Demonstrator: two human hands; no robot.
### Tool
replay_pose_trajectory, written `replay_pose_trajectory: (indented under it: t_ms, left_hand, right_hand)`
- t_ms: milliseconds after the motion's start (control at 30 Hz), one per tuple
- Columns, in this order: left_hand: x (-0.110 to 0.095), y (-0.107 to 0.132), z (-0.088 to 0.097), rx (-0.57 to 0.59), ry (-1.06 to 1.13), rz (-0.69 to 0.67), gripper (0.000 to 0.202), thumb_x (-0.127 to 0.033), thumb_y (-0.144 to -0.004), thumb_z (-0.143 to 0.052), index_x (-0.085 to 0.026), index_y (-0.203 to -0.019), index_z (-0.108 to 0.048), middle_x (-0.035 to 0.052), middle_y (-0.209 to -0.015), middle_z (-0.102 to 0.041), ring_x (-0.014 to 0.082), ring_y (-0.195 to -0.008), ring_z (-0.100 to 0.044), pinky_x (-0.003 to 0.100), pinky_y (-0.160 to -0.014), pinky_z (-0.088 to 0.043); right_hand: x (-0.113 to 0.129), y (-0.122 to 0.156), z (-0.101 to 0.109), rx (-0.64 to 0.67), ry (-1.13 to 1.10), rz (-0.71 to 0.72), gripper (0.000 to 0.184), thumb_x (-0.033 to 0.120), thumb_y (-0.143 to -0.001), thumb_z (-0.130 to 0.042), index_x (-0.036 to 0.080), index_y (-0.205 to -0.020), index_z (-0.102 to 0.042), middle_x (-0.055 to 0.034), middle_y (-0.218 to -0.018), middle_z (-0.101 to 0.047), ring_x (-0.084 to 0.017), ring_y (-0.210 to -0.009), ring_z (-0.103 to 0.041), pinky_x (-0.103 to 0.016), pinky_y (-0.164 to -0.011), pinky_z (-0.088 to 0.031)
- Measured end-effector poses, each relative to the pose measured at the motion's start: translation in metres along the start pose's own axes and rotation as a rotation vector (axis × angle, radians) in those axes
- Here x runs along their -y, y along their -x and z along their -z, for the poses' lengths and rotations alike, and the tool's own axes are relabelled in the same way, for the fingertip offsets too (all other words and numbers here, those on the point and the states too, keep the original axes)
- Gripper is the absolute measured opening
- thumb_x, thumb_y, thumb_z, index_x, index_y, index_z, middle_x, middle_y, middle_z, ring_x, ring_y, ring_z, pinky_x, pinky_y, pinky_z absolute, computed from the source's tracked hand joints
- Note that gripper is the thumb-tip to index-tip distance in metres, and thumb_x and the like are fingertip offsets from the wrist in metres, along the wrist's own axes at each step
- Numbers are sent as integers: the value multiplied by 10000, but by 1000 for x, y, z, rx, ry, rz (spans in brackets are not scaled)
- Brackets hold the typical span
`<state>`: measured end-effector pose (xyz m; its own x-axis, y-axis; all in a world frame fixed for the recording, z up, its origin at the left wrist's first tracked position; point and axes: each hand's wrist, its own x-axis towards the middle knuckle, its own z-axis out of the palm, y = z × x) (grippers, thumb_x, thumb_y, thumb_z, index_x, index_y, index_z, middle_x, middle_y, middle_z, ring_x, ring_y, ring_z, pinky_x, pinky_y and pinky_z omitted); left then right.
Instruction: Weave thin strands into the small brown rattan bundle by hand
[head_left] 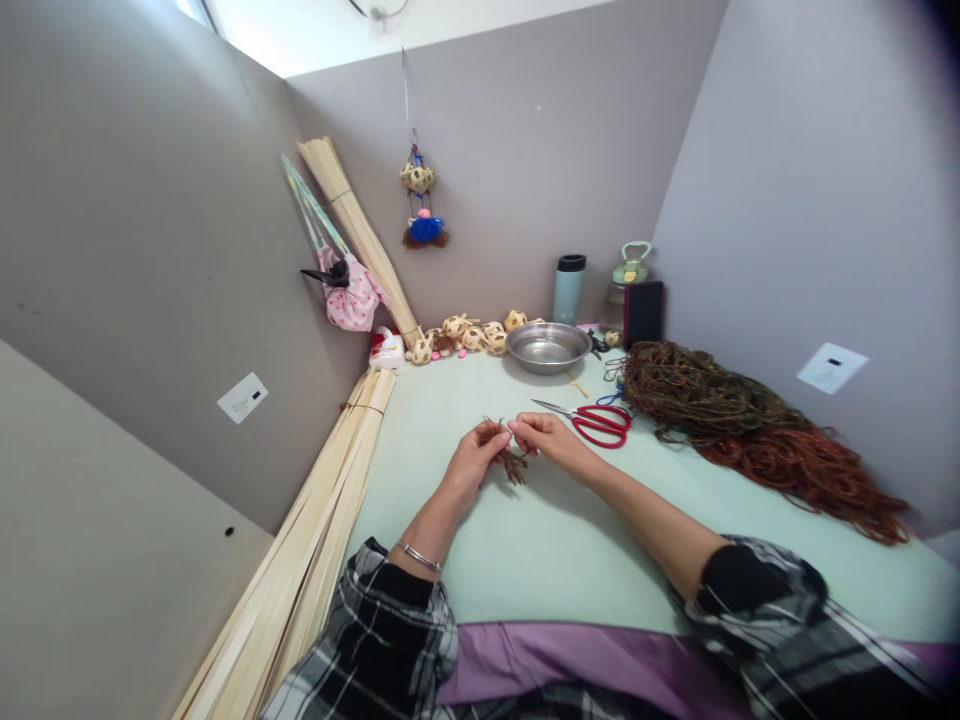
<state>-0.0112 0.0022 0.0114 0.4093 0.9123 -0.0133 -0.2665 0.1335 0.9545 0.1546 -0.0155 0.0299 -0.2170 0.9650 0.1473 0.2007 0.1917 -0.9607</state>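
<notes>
My left hand (pixel 476 455) is closed around a small bundle of brown cord (pixel 514 466), whose loose ends stick out above and below the fingers. Beside it, my right hand (pixel 541 432) pinches at the bundle's right side, thumb and finger together. What the right fingertips hold looks like a thin strand of the cord, partly hidden. Just beyond the right hand, red-handled scissors (pixel 600 424) lie on the pale green table (pixel 570 560) with the blades pointing left.
A steel bowl (pixel 549 348) stands at the back, beside several woven balls (pixel 474 338). Dark green and rust-brown cord (pixel 720 400) is heaped on the right. Pale flat strips (pixel 322 520) line the left edge. A tumbler (pixel 569 290) and a hanging woven ornament (pixel 418 180) are behind.
</notes>
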Motion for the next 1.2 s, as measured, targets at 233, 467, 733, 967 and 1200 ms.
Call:
replay_pose_trajectory:
  t_ms: [233,467,733,967,1200]
  left_hand:
    - [-8,3,-2,-23,85,66,299,-329,-660,-823,-144,-825,-657,7,-765,-616,89,-673,-547,211,-658,-427]
    - [-7,5,-2,-31,73,59,231,-277,-685,-787,-152,-827,-655,5,-762,-614,89,-666,-543,210,-651,-425]
    - [-7,4,-3,-24,67,65,233,-291,-679,-784,-153,-796,-638,-8,-722,-576,80,-635,-513,198,-614,-414]
    - [-4,1,1,-47,125,67,313,-355,-647,-816,-153,-796,-627,-19,-705,-551,84,-628,-507,205,-603,-422]
    - [-5,3,-3,-7,55,69,324,-338,-622,-827,-150,-806,-637,20,-745,-619,122,-661,-573,241,-648,-451]
  right_hand:
    - [3,-1,3,-36,-73,-37,387,520,-789,-680,140,-752,-616,1,-675,-579,-103,-584,-470,-248,-589,-346]
    - [1,-1,2,-36,-146,-52,316,436,-740,-738,137,-801,-654,4,-702,-598,-98,-588,-483,-245,-597,-369]
    - [4,0,-1,-25,-132,-58,181,305,-720,-688,140,-780,-646,13,-689,-598,-104,-603,-499,-252,-626,-384]
    - [4,0,-3,-13,-145,-80,142,266,-686,-641,143,-756,-630,8,-700,-610,-104,-600,-493,-255,-625,-389]
    - [4,0,-4,-21,-116,-64,136,278,-690,-647,153,-736,-617,14,-669,-586,-110,-596,-491,-253,-606,-379]
